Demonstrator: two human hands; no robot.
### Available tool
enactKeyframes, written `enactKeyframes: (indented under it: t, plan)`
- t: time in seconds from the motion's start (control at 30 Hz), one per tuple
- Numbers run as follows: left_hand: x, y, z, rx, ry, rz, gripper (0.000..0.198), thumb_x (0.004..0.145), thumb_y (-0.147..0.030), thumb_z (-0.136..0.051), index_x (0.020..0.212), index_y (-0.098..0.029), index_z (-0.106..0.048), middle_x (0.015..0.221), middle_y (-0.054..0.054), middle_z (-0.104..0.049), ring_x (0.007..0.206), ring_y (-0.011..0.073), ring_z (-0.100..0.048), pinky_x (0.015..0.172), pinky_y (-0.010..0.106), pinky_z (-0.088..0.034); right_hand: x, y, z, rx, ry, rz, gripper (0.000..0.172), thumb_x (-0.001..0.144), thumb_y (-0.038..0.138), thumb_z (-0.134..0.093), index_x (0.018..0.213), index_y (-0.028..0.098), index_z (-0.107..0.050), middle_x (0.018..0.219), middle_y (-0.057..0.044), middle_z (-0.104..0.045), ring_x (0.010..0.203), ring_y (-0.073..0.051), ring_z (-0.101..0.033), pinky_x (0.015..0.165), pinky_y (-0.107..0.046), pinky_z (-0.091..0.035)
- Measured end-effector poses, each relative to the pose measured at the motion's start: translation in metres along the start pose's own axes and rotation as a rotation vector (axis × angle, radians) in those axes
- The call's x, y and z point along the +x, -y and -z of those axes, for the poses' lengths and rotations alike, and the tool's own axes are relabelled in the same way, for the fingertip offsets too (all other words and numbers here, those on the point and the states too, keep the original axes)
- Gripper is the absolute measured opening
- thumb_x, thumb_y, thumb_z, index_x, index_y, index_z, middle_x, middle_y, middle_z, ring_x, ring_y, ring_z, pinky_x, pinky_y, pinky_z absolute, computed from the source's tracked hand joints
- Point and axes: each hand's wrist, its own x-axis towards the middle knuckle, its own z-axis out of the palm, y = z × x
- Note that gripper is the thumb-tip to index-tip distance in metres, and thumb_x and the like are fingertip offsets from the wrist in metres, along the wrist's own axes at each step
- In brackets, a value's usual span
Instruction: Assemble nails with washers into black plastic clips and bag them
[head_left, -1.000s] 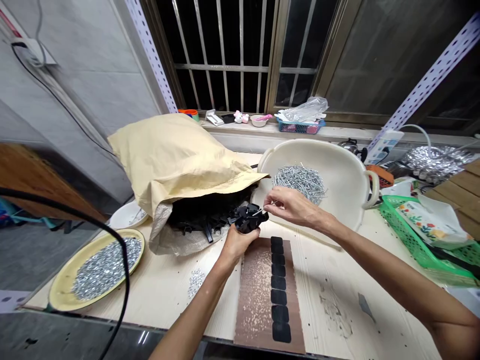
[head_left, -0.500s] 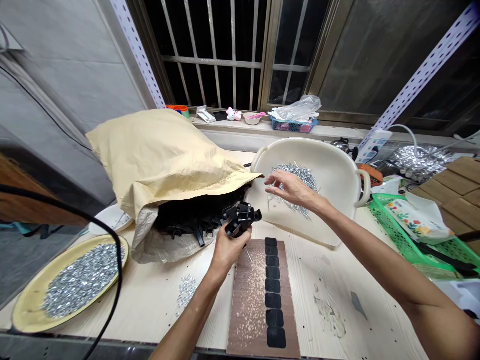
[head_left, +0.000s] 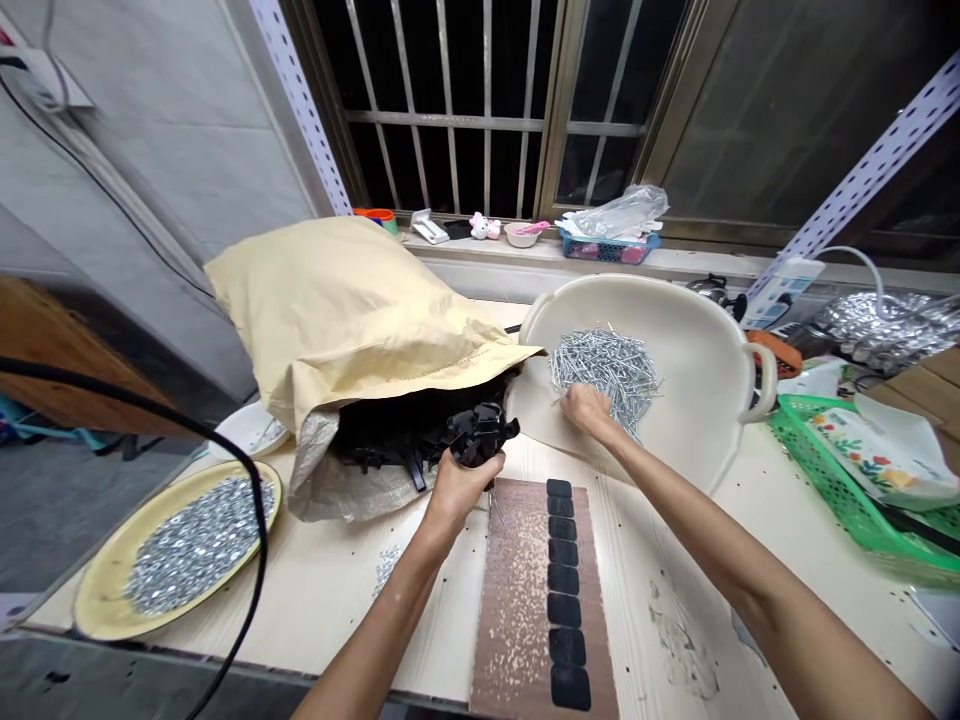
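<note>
My left hand [head_left: 461, 490] grips a cluster of black plastic parts [head_left: 480, 435], held in front of the open mouth of a tan sack [head_left: 360, 300]. More black pieces show inside the sack. My right hand [head_left: 589, 408] is closed at the near-left edge of a pile of metal nails or pins [head_left: 611, 365] in a cream basin [head_left: 697, 370]; what its fingers hold is too small to make out. Below the hands lies a brown board [head_left: 514, 600] with a column of black rounded squares [head_left: 564, 578]. A thin metal pin hangs beneath my left hand.
A yellow tray [head_left: 105, 600] of small metal pieces stands at the left, partly crossed by a black cable [head_left: 262, 540]. A green basket [head_left: 832, 480] stands at the right. Small items line the windowsill [head_left: 450, 245].
My right hand has moved down to the near edge of the pin pile and its fingers have closed. My left hand still holds the black parts. The view has shifted slightly.
</note>
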Motion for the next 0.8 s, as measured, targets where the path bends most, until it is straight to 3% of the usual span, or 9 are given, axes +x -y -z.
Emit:
enactKeyframes:
  t: [0.1,0.23,0.33,0.43,0.67,0.8]
  plan:
    - [-0.001,-0.001,0.002,-0.046,0.042,0.054,0.013,0.058,-0.024,-0.065,0.062,-0.013,-0.06,0.059,0.001,-0.058,0.057,0.0138,-0.053,0.055,0.024,-0.041,-0.017,-0.01,0.029,0.075,-0.094,0.134,0.028,0.088,0.026,-0.045,0.104,0.02,-0.067,0.096,-0.01,-0.067,0.089,-0.022,-0.061,0.071,-0.029,-0.041]
    - [0.005,0.002,-0.005,0.03,-0.005,0.001,0.01,0.054,-0.021,-0.063,0.059,-0.014,-0.058,0.057,-0.001,-0.054,0.056,0.013,-0.049,0.053,0.023,-0.038,-0.062,-0.007,0.069,0.352,-0.327,0.686,0.024,0.089,0.036,-0.049,0.099,0.024,-0.068,0.088,-0.005,-0.058,0.078,-0.016,-0.055,0.069,-0.027,-0.042]
    - [0.008,0.002,-0.012,0.117,-0.028,-0.075,0.008,0.052,-0.019,-0.061,0.057,-0.016,-0.055,0.055,-0.003,-0.05,0.055,0.0124,-0.046,0.052,0.023,-0.034,-0.095,0.008,0.089,0.339,-0.415,0.943,0.023,0.09,0.036,-0.049,0.096,0.026,-0.068,0.086,-0.005,-0.051,0.08,-0.016,-0.05,0.07,-0.027,-0.042]
    - [0.005,-0.003,-0.015,0.174,-0.046,-0.106,0.007,0.05,-0.016,-0.06,0.056,-0.017,-0.056,0.053,-0.004,-0.049,0.054,0.0124,-0.045,0.051,0.023,-0.032,-0.112,0.022,0.098,0.207,-0.444,1.04,0.024,0.091,0.034,-0.046,0.092,0.026,-0.069,0.083,-0.004,-0.047,0.08,-0.016,-0.045,0.067,-0.027,-0.038]
    - [0.001,-0.014,-0.014,0.301,-0.045,-0.162,0.014,0.052,-0.008,-0.058,0.062,-0.017,-0.06,0.055,-0.002,-0.055,0.057,0.0145,-0.051,0.052,0.023,-0.034,-0.119,0.035,0.098,-0.036,-0.484,1.119,0.019,0.09,0.031,-0.05,0.086,0.028,-0.069,0.081,-0.003,-0.05,0.077,-0.016,-0.042,0.068,-0.029,-0.031]
    - [0.002,-0.013,-0.016,0.321,-0.056,-0.192,0.013,0.055,-0.009,-0.058,0.065,-0.017,-0.061,0.058,-0.002,-0.057,0.056,0.0139,-0.051,0.052,0.023,-0.034,-0.122,0.034,0.099,0.03,-0.451,1.152,0.024,0.089,0.032,-0.052,0.111,0.03,-0.062,0.093,-0.004,-0.058,0.089,-0.019,-0.049,0.077,-0.033,-0.034]
